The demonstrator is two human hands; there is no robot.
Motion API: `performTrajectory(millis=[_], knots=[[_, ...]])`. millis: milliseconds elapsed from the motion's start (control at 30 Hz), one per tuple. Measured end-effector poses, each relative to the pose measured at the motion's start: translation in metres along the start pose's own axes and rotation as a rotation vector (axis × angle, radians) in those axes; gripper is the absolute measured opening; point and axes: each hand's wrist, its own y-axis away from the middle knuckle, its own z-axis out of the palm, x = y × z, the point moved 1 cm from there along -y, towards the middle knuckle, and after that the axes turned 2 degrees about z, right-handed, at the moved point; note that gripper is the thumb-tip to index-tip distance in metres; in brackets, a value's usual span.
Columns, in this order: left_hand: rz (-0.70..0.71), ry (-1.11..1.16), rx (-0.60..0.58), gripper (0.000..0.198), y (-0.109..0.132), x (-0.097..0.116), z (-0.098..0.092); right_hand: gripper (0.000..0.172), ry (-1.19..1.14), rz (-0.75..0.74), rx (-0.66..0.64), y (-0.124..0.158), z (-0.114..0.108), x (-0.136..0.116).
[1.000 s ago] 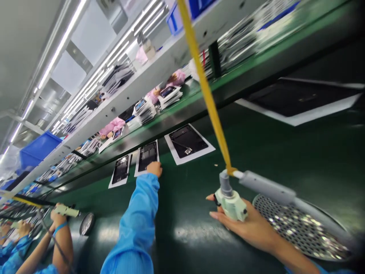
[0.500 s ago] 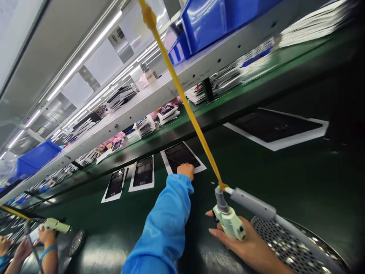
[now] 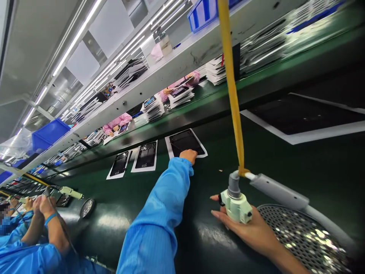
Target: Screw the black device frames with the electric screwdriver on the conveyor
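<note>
My left hand, arm stretched out in a blue sleeve, rests with curled fingers on the near edge of a white tray that holds a dark open device. That tray lies on the dark green belt. My right hand lies near the belt's front, wrapped around a pale green electric screwdriver. The tool hangs from a yellow strap, and a grey hose leaves its top. Just right of this hand sits a round perforated dish with several small screws.
Two more white trays with dark devices lie further left on the belt, and a large one at right. A co-worker's hands hold another screwdriver at lower left. A shelf with stacked parts and blue bins runs above.
My left hand moved from the middle tray to the tray on its right and stays on it. The right hand keeps its hold on the screwdriver. The view shifted.
</note>
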Motion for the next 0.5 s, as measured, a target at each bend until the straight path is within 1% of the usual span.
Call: performTrajectory(millis=[100,200,300,367,433,500], knots=[[0.028,-0.005,0.002,0.02,0.01,0.0,-0.001,0.037,-0.026,0.006,-0.019,0.001,0.0,-0.001],[0.063,-0.008,0.005,0.023,0.028,0.005,-0.002,0.038,-0.034,0.022,-0.037,0.002,-0.001,-0.001],[0.109,-0.011,-0.001,0.025,0.053,0.014,-0.001,0.041,-0.011,0.016,-0.052,-0.001,-0.005,0.001],[0.141,-0.013,-0.008,0.024,0.072,0.021,0.001,0.044,0.024,0.016,-0.093,-0.005,-0.011,0.004],[0.167,-0.012,-0.013,0.024,0.09,0.03,0.003,0.049,0.052,0.026,-0.133,-0.009,-0.019,0.008],[0.189,-0.005,-0.015,0.023,0.107,0.04,0.004,0.055,0.057,0.027,-0.133,-0.013,-0.027,0.01]])
